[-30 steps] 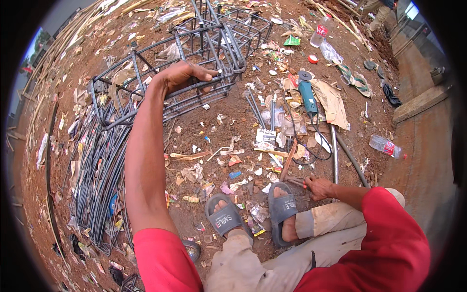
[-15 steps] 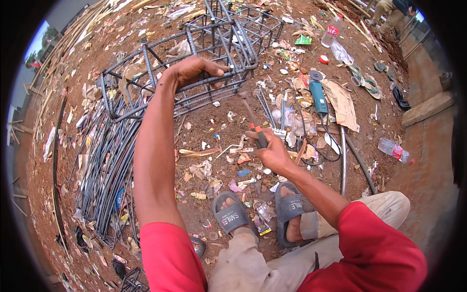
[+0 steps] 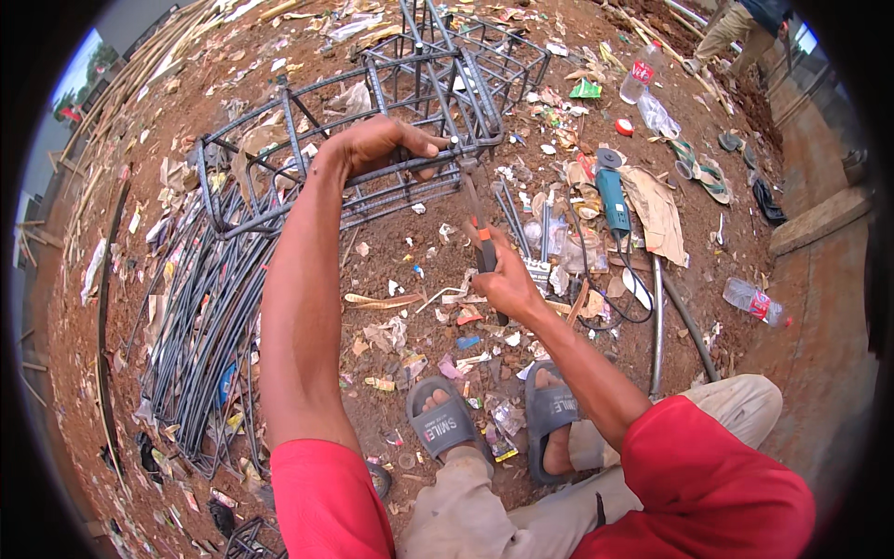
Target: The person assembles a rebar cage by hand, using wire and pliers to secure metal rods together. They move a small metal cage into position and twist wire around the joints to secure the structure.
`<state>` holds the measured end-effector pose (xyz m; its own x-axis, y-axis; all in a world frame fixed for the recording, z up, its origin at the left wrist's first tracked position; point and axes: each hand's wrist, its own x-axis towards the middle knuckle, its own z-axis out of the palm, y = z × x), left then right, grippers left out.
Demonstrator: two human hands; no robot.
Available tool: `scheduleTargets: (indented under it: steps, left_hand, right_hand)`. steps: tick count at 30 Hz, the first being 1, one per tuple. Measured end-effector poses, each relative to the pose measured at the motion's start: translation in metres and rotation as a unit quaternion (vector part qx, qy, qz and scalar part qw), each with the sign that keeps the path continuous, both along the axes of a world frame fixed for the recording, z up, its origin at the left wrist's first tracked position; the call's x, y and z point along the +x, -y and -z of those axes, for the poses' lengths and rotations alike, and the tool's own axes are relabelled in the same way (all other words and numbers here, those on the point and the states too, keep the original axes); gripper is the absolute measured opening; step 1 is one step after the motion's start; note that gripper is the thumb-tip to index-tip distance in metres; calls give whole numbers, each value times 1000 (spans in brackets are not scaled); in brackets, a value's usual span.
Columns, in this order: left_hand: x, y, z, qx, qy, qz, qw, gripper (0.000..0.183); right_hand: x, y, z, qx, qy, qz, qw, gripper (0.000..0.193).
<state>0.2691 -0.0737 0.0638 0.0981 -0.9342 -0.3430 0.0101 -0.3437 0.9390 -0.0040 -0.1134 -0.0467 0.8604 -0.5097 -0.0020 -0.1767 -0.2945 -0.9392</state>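
Observation:
My left hand [image 3: 386,147] is wrapped round the near bar of a rebar cage [image 3: 244,226], its thumb pointing right along the steel. The cage is a long frame of dark ribbed rods and square hoops, joined to further rods at its far end. In my right hand [image 3: 507,284] is a pair of pincers [image 3: 484,244] with black and orange handles. Their jaws reach up to the underside of the cage's near right corner, just right of my left fingers. Whether the jaws grip anything there is too small to tell.
A bundle of thin steel rods [image 3: 200,363] lies left of my feet. To the right are a teal angle grinder [image 3: 611,197] with its cord, short cut bars and a metal pipe [image 3: 657,326]. Litter covers the dirt. Another person [image 3: 745,33] stands at the far right.
My right hand has raised the pincers slightly and turned them more upright, bringing the jaws up against the cage corner. My left hand keeps its hold on the bar.

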Motion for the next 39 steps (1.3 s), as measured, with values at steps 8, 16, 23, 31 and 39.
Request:
scheduleTargets:
  steps: [8,16,23,31,39]
  left_hand:
    - [-7,0,-6,-7,16,-7,1000,51]
    - [-2,0,-4,2,14,-18,1000,48]
    - [0,3,-2,4,16,-11,1000,48]
    - [1,-3,-4,20,15,-2,1000,48]
    - [-5,8,-7,10,18,9,1000,44]
  right_hand:
    - [-7,13,-9,-57,-31,11,998,60]
    - [-15,32,-18,-183,-46,33,981,54]
    - [-16,44,-16,-206,-14,10,978,37]
    - [-18,46,-33,-72,-53,-17,996,23]
    - [-19,82,-25,294,-2,-120,948,24]
